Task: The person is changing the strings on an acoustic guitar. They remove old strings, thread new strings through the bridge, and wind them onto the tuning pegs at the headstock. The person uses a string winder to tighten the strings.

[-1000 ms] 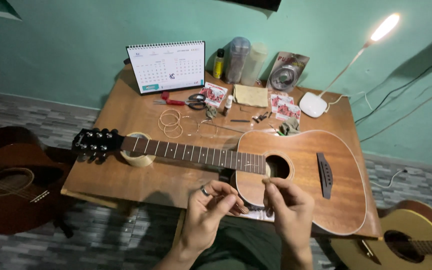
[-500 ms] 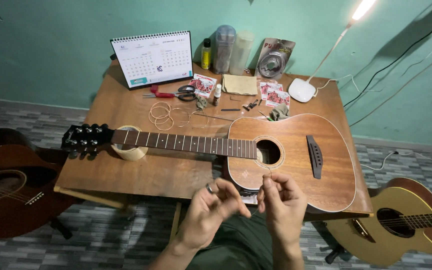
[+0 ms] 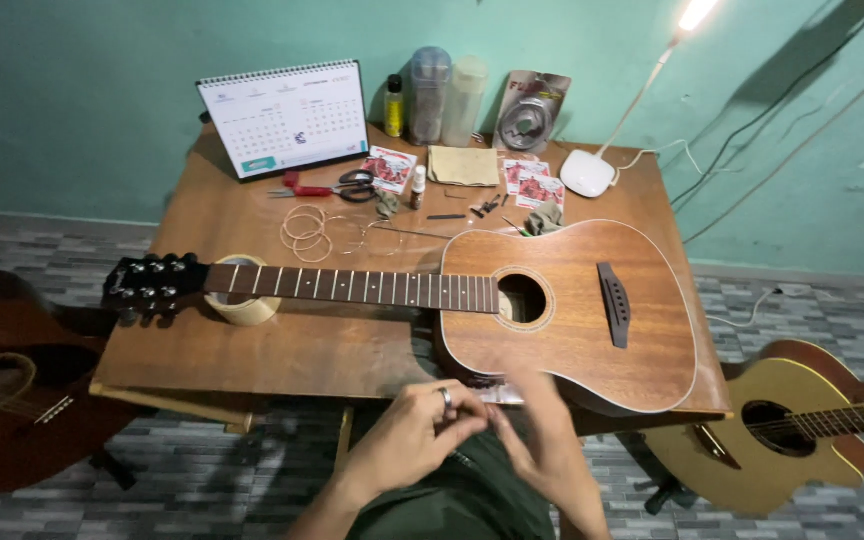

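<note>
The acoustic guitar (image 3: 512, 300) lies flat across the wooden table (image 3: 282, 350), its brown satin body to the right, dark fretboard and black headstock to the left, the neck propped on a tape roll (image 3: 244, 300). Two more guitars stand on the floor, one dark at left (image 3: 2, 380), one yellow at right (image 3: 802, 430). Below the table edge, the left hand (image 3: 417, 435), with one ring, meets the blurred right hand (image 3: 542, 440); fingertips pinched together, perhaps on a thin string, though I cannot tell.

Home guitar-repair corner, stringless brown acoustic guitar (image 3: 562, 310) on a wooden table (image 3: 282, 350), coiled wire strings (image 3: 307, 232), red-handled scissors (image 3: 322, 186) (far side), white desk lamp (image 3: 592, 170), two more guitars beside.
</note>
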